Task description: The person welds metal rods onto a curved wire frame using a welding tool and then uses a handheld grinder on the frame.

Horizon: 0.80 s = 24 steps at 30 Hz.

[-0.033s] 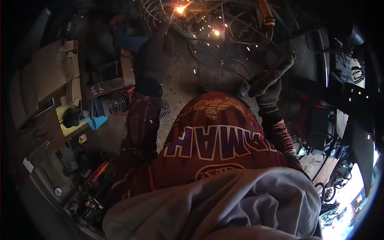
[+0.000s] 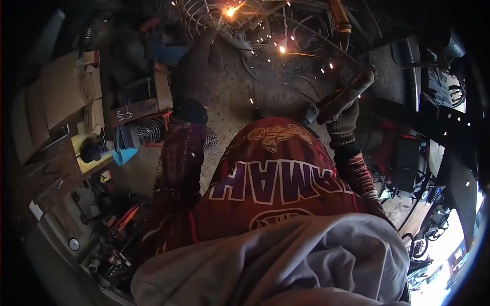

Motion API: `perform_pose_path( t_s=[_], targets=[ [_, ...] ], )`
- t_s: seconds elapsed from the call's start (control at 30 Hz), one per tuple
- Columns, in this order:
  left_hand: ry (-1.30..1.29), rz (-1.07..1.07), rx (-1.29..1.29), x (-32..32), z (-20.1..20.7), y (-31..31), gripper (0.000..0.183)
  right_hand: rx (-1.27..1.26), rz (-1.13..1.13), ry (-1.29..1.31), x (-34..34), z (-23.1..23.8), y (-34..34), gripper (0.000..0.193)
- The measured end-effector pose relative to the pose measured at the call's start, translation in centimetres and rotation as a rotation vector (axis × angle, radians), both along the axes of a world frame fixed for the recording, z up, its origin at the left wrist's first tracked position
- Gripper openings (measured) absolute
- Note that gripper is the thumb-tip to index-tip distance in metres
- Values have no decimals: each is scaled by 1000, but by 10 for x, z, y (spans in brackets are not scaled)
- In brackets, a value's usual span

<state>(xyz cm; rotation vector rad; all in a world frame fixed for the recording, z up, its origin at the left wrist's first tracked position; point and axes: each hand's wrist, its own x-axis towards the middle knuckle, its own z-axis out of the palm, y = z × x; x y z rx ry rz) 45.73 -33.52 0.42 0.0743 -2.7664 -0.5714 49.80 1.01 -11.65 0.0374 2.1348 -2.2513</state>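
My left hand (image 2: 196, 69), in a dark glove, reaches to the lower edge of a round wire cage (image 2: 196, 15). A thin pale rod stands by its fingertips; the dark hides whether the fingers hold it. A bright welding glow (image 2: 230, 11) burns at the cage, with sparks falling beside it. My right hand (image 2: 346, 109), in a worn knit-cuffed glove, is closed at the right by my knee, around a long dark brownish piece (image 2: 352, 93) whose kind I cannot make out. An orange handle (image 2: 339, 18) with a cable under it is at the upper right, apart from both hands.
A cable (image 2: 273, 76) loops over the concrete floor (image 2: 229, 97). At the left are cardboard boxes (image 2: 66, 97), a wire coil (image 2: 149, 131) and a blue piece (image 2: 124, 154). Dark shelving and bundled rods (image 2: 444, 86) are at the right, bright daylight at the lower right.
The sparks have shifted, and one bright spark sits slightly lower and farther right. The floor and cage look a little brighter. Both hands keep their places.
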Motion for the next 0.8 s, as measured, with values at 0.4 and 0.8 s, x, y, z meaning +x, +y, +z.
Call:
perform_pose_path(
  t_s=[0.4,0.8],
  targets=[
    [-57,-34,85,0,7,6,35,261,46,10,-1,1,4,54],
    [116,-81,-167,9,-21,-24,35,300,25,-2,-2,7,-6,39]
  ],
)
